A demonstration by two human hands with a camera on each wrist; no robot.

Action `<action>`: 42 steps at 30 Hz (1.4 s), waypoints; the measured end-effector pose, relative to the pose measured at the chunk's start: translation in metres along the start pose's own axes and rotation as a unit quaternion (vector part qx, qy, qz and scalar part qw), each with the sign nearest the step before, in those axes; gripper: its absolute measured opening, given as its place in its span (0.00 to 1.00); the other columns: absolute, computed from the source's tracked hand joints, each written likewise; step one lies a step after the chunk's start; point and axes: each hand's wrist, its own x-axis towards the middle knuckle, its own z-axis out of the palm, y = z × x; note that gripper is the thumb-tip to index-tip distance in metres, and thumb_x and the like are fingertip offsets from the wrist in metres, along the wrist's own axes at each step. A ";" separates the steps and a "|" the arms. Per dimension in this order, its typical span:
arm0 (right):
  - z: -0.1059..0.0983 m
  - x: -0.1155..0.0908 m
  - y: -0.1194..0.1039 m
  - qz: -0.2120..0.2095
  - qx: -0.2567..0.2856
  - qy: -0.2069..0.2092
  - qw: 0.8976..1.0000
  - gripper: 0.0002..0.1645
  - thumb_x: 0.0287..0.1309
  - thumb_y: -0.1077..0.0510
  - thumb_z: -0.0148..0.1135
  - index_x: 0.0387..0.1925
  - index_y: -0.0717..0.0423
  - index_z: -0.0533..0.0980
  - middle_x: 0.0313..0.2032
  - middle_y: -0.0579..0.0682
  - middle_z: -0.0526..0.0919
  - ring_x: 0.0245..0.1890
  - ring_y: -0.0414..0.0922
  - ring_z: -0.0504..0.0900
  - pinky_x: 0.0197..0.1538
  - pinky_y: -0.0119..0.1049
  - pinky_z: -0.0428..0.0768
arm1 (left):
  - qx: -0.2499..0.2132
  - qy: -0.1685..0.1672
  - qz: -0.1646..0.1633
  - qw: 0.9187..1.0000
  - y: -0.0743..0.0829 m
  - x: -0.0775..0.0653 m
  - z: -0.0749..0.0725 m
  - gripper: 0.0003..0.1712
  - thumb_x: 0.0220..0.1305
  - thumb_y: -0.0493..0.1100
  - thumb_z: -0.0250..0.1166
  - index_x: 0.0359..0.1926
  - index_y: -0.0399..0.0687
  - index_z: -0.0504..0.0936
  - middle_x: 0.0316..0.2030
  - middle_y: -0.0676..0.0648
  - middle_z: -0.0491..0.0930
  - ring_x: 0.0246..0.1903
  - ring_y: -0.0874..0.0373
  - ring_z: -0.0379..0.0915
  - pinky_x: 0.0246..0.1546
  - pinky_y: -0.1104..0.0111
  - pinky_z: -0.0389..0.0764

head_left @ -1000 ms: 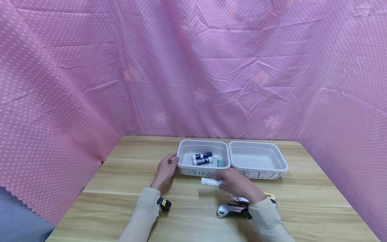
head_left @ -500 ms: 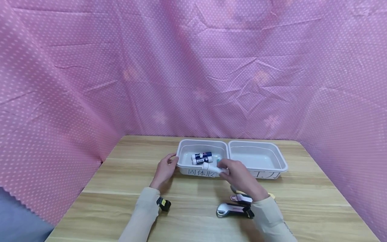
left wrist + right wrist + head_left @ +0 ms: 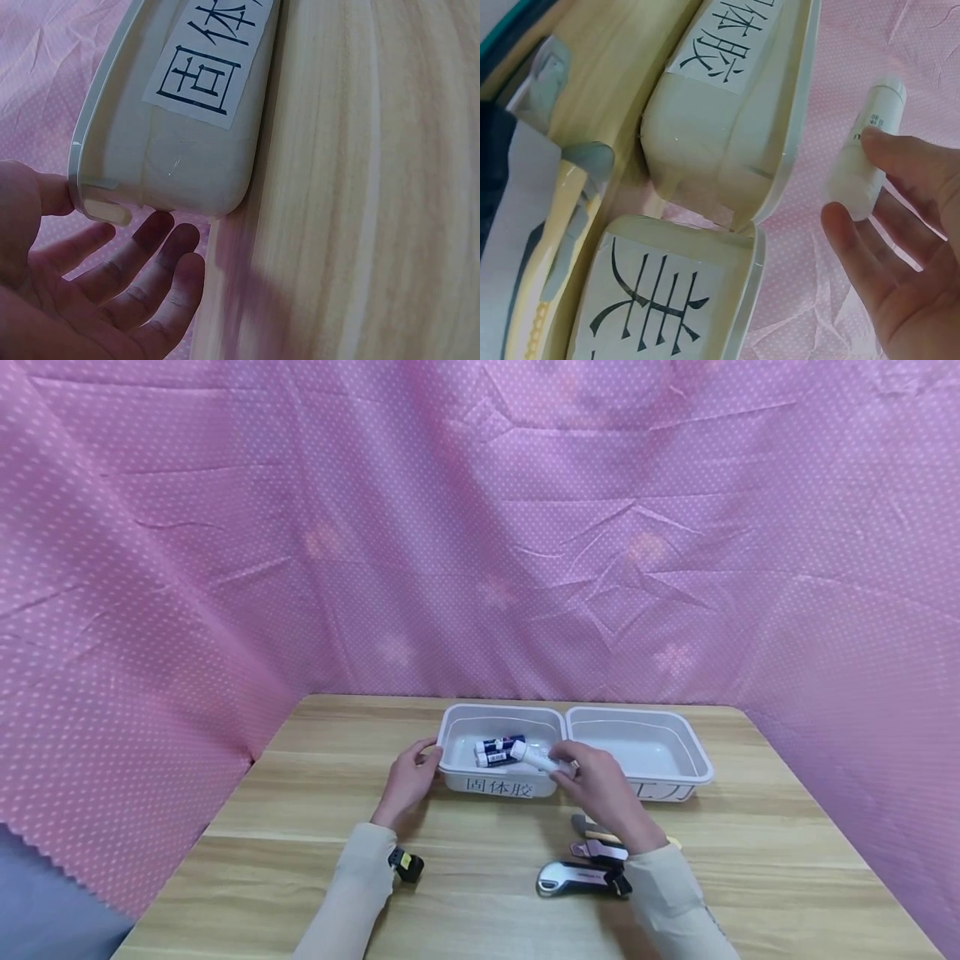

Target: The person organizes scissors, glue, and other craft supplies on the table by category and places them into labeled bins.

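Note:
My right hand pinches a white glue stick between thumb and fingers. In the head view the stick slants over the front rim of the left white bin, its capped end above the inside. Two dark blue and white glue sticks lie side by side in that bin. My left hand is at the bin's left side. In the left wrist view its thumb touches the rim, and the other fingers, loosely bent, reach toward the end wall.
A second white bin stands against the first on the right, with a lettered label on its front. Several utility knives lie on the wooden table beneath and beside my right forearm. A pink dotted curtain hangs behind the table.
My right hand has lifted the white glue stick from in front of the left bin up over its front rim. The small teal-green item in the bin is now hidden. My left hand stays put.

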 end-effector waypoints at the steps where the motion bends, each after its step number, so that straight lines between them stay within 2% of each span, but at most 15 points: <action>1: 0.000 0.000 0.001 0.004 0.003 0.005 1.000 0.14 0.52 0.62 0.72 0.42 0.51 0.81 0.39 0.47 0.87 0.33 0.39 0.82 0.37 0.33 0.82 | 0.000 0.000 -0.002 1.000 0.000 0.000 0.000 0.26 0.73 0.54 0.53 0.68 0.51 0.70 0.47 0.41 0.83 0.42 0.52 0.82 0.49 0.58 0.80; 10: 0.002 0.000 0.005 0.014 -0.009 0.039 0.999 0.15 0.51 0.61 0.73 0.42 0.54 0.82 0.38 0.49 0.87 0.32 0.40 0.80 0.35 0.36 0.80 | -0.001 -0.004 0.004 1.000 0.001 0.000 -0.001 0.26 0.74 0.53 0.52 0.68 0.49 0.70 0.47 0.40 0.83 0.43 0.50 0.82 0.48 0.58 0.80; 17: 0.005 0.000 0.007 0.028 -0.019 0.035 0.999 0.15 0.52 0.60 0.73 0.43 0.54 0.83 0.38 0.50 0.87 0.33 0.41 0.81 0.37 0.38 0.80 | 0.001 -0.006 0.005 1.000 0.001 -0.001 -0.002 0.27 0.74 0.53 0.52 0.68 0.49 0.69 0.48 0.40 0.83 0.43 0.51 0.82 0.49 0.57 0.80; 25: 0.007 -0.001 0.008 0.025 -0.034 0.038 0.998 0.14 0.52 0.60 0.73 0.42 0.55 0.83 0.38 0.50 0.87 0.33 0.42 0.81 0.37 0.39 0.80 | 0.009 0.011 0.027 1.000 -0.001 -0.001 -0.001 0.25 0.73 0.52 0.54 0.65 0.48 0.73 0.46 0.39 0.84 0.44 0.50 0.82 0.52 0.54 0.78; 42: 0.007 -0.001 0.012 0.036 -0.032 0.024 0.999 0.13 0.53 0.57 0.72 0.41 0.55 0.83 0.38 0.48 0.86 0.32 0.39 0.80 0.36 0.35 0.80 | -0.002 0.009 0.031 0.999 0.000 0.000 0.000 0.24 0.73 0.50 0.54 0.64 0.47 0.74 0.45 0.37 0.84 0.42 0.49 0.83 0.47 0.57 0.81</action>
